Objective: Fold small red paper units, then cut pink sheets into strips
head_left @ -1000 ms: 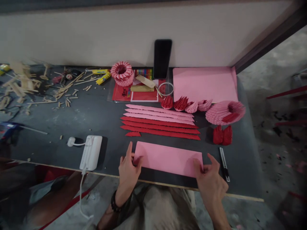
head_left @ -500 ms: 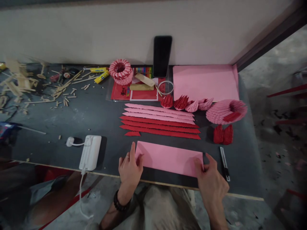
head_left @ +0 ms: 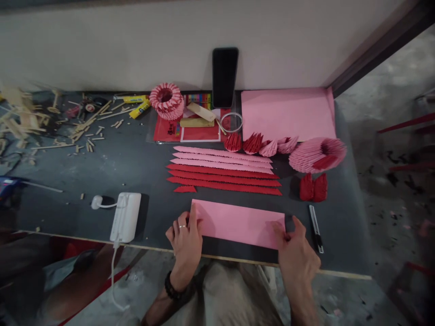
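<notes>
A long folded strip of pink paper (head_left: 238, 222) lies flat near the front edge of the table. My left hand (head_left: 186, 235) is at its left end, with the thumb and index finger on the paper and the other fingers curled. At the right end my right hand (head_left: 296, 248) pinches the paper's edge, thumb on top. Just beyond the sheet lie several zigzag-edged strips, pink ones (head_left: 220, 158) behind and red ones (head_left: 224, 179) in front, plus a short red piece (head_left: 185, 189).
A utility knife (head_left: 316, 228) lies right of my right hand, near red folded-paper bundles (head_left: 313, 187) and a pink folded-paper ring (head_left: 317, 155). A phone (head_left: 224, 77) leans on the wall. On the left are a white power bank (head_left: 125, 217), wood scraps (head_left: 25, 115) and another person's arm (head_left: 78, 285).
My left index finger has come down from beside the paper onto its left end. My right hand keeps its hold. The whole view has shifted slightly.
</notes>
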Demonstrator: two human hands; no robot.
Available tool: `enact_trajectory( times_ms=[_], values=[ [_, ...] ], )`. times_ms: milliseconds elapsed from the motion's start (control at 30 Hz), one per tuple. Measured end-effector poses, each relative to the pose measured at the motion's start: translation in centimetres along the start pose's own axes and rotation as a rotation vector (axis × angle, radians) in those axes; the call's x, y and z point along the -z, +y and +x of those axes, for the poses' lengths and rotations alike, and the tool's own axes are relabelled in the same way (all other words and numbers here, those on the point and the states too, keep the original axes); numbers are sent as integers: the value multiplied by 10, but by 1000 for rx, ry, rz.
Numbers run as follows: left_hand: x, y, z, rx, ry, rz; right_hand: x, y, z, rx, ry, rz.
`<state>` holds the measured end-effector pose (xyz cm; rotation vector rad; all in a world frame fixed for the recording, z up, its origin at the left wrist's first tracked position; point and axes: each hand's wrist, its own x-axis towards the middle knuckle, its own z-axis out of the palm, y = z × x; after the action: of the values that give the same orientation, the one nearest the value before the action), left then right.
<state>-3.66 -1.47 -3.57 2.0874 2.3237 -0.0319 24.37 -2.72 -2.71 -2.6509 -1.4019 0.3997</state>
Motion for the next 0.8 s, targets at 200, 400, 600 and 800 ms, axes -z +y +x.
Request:
enact_trajectory(
  times_ms=[200, 400, 600, 800],
  values=[
    [-6, -6, 1, -288, 49, 62, 6, -4, 5, -2, -73, -101],
    [11, -19, 21, -886, -98, -22, 4, -3, 5, 14, -76, -111],
    [6, -12, -2, -798, -140, -2, 0, -2, 2, 11, -56, -103],
    [-5, -3, -15, -720, -118, -62, -2, -1, 2, -6, -83, -119]
  ],
)
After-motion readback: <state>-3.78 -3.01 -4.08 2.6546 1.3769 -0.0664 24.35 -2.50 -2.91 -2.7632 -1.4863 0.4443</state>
